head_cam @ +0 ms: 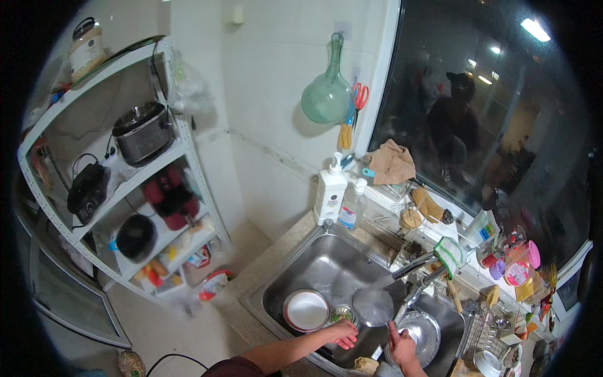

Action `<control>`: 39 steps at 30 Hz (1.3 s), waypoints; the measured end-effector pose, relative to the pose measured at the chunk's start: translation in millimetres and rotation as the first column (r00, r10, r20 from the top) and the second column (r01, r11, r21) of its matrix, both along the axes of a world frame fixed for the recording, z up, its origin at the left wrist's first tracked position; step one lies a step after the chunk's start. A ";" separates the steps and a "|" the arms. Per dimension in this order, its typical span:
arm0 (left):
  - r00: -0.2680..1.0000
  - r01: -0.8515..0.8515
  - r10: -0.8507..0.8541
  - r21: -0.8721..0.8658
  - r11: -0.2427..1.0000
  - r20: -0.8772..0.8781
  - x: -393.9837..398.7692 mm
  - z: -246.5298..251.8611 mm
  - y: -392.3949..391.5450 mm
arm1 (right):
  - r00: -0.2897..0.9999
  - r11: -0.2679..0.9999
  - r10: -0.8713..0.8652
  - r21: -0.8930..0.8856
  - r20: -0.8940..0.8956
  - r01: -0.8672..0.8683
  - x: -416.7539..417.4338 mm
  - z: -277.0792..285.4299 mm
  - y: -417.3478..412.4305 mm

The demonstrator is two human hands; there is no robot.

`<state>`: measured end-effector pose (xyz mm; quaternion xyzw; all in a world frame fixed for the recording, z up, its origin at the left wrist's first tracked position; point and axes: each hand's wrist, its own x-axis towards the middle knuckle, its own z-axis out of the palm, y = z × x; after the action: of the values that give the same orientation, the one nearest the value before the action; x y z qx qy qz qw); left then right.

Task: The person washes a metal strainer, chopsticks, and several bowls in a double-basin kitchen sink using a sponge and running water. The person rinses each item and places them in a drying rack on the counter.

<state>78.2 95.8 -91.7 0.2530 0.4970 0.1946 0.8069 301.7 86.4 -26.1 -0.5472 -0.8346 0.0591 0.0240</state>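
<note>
My left hand [345, 332] hangs over the front of the left sink basin [330, 249], fingers apart and nothing visible in it. Close beside it is the drain strainer [341, 315], with green scraps. A white bowl with a red rim [307, 310] lies to its left. In my right hand [403, 348] is the edge or handle of a round, blurred metal utensil [372, 307], which is under water from the faucet [419, 292]. Beneath and beside that hand, a shiny metal bowl [427, 337] stands in the right basin. A tan sponge [366, 364] lies at the front.
Two pump bottles, one white [330, 193] and one clear [354, 207], stand behind the sink. A green-striped cloth [451, 257] hangs by the faucet. A wire dish rack [487, 334] holds dishes at the right. White shelving [188, 151] with appliances stands at the left.
</note>
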 end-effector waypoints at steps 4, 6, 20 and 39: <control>0.976 0.201 -0.180 0.191 0.961 -0.122 -1.3 6.4 0.6 | 0.973 0.980 0.109 -0.185 0.203 -0.071 27.3 -14.5 -7.4; 0.965 0.223 -0.157 0.338 0.914 -0.211 -2.5 5.5 -2.4 | 0.983 0.981 0.076 -0.188 0.165 -0.044 19.7 -14.0 -4.5; 0.648 0.653 0.446 0.752 0.092 -0.618 47.1 76.9 -25.8 | 0.981 0.985 0.072 -0.168 0.179 -0.042 9.9 24.3 -17.1; 0.530 0.837 0.538 0.507 -0.206 -0.656 8.6 96.7 -27.6 | 0.241 0.857 -0.515 -0.488 -0.823 0.165 42.8 -33.4 73.7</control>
<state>86.8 68.3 5.1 0.8951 0.3928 0.2086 -0.0310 344.5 160.1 -59.5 -0.5762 -0.5017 0.4822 0.4287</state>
